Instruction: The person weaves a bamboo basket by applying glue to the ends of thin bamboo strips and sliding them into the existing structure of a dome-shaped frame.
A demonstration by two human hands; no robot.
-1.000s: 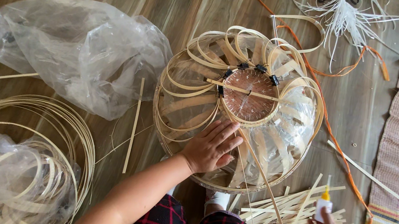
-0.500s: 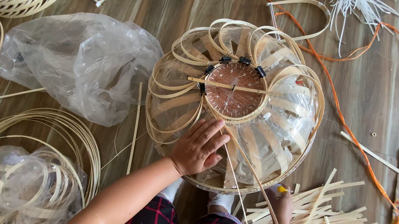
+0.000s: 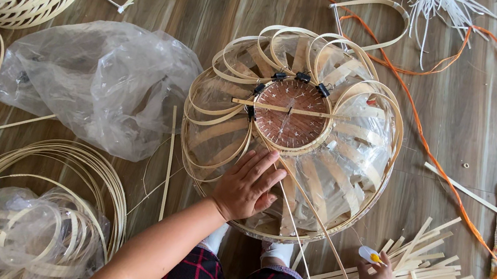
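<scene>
Bamboo basket frame (image 3: 291, 132) sits upside down on the floor before my knees, light and springy by my judgement, best steadied at its rim, where my left hand (image 3: 247, 185) presses flat, fingers spread, while my right hand (image 3: 375, 274) pinches a small glue bottle (image 3: 369, 255).

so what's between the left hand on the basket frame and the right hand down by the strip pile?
Head view: between the left hand and the right hand run thin bamboo strips slanting off the basket frame, over bare wooden floor.
</scene>
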